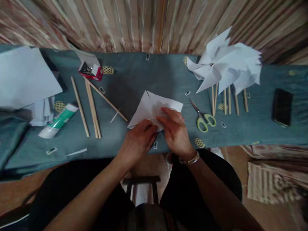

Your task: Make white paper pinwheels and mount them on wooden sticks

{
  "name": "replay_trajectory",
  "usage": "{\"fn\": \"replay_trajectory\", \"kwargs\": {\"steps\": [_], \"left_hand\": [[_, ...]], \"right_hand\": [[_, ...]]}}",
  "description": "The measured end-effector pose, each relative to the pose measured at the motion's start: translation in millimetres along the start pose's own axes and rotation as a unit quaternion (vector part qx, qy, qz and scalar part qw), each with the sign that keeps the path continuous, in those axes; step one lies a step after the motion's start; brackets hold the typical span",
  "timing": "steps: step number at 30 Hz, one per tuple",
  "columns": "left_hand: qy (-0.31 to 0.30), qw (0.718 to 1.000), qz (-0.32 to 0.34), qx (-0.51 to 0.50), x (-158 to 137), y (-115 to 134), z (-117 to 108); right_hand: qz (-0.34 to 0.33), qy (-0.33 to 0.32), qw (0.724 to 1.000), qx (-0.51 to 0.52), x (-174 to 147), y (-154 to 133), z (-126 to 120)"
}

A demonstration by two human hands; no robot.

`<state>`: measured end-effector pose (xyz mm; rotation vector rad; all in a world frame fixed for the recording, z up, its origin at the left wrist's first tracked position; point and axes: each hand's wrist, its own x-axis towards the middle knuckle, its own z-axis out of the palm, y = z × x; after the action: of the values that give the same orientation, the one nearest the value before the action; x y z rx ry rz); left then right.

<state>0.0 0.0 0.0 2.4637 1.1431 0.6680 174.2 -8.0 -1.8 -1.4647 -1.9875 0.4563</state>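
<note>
- My left hand [141, 136] is on the near edge of the paper [144, 107], fingers curled close, thumb beside them; whether it pinches the paper I can't tell.
- My right hand [176, 133] is half open, its fingers reaching over the right part of the paper and touching it; I see no firm grip.
- The one paper in work lies in front of me like a diamond, near the table's front edge, with slits running in from its corners.
- Beyond its far corner there is bare cloth [168, 73] up to the curtain [154, 25]; that is my widest free room.
- On the left I have less: one of the four loose sticks [80, 107] ends just beside the paper's left corner.
- Two paper slivers [77, 152] lie on that side too.
- On the right, one pair of scissors [203, 120] points its blades toward the paper, a small gap between.
- Farther left: one red box [97, 73] of metal bits, one green-and-white tube [60, 120] and a paper stack [24, 77].
- Farther right: overlapping pinwheels [214, 69], at least two, with six sticks below, then one phone [282, 106].
- Seven small printed tags [155, 145] dot the cloth, too small to read; I can't read the box or tube either.
</note>
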Motion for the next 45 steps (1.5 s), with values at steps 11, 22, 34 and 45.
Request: {"fn": "replay_trajectory", "kwargs": {"steps": [11, 22, 34, 45], "left_hand": [[-0.036, 0.999, 0.0, 0.038, 1, 2, -4], [-0.008, 0.998, 0.059, 0.037, 5, -4, -12], [0.093, 0.989, 0.074, 0.084, 13, -22, -15], [-0.014, 0.99, 0.106, 0.095, 7, 16, 0]], "right_hand": [[0.039, -0.001, 0.98, -0.197, 31, 25, -20], [0.136, 0.057, 0.987, -0.067, 10, 33, -50], [0.185, 0.008, 0.982, -0.02, -14, 27, -53], [0.079, 0.009, 0.988, -0.129, -16, 29, -52]]}}
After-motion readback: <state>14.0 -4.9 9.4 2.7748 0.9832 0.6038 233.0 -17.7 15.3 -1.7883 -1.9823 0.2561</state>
